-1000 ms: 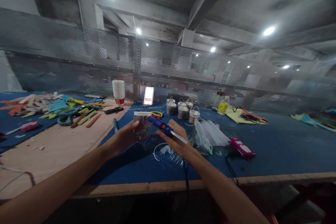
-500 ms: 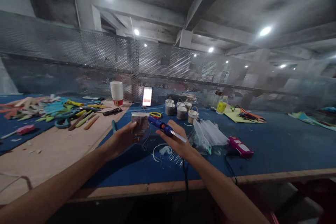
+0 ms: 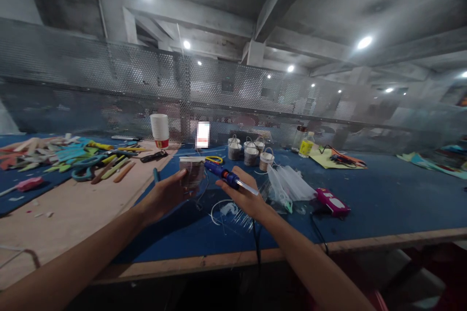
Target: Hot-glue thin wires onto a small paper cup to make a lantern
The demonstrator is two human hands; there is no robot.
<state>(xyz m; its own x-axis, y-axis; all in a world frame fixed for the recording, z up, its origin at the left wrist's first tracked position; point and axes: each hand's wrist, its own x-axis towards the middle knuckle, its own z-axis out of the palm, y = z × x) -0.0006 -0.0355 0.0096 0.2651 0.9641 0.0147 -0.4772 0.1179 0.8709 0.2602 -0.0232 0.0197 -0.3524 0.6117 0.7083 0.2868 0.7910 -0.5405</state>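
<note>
My left hand (image 3: 168, 188) is closed on a small brownish cup-like piece (image 3: 193, 175) with a white rim, held up above the blue table. My right hand (image 3: 243, 194) grips a blue hot glue gun (image 3: 222, 173), a clear glue stick (image 3: 248, 186) jutting from its back end. The gun's front end points left at the upper side of the piece; whether they touch I cannot tell. Below my right hand lie several thin clear glue sticks (image 3: 243, 219) and a white loop of cord (image 3: 215, 213). Several small cups with wire handles (image 3: 250, 154) stand beyond it.
Stacked paper cups (image 3: 159, 130) stand at the back, left of a bright blurred screen (image 3: 203, 134). Scissors (image 3: 82, 169), craft knives and coloured strips (image 3: 54, 153) lie left. On the right are plastic bags (image 3: 292, 184), a magenta box (image 3: 332, 202) and a yellow-labelled bottle (image 3: 307, 146).
The whole view has shifted slightly, so things sit a little further left. Both hands keep their holds, and the brownish piece seems turned a little beside the glue gun.
</note>
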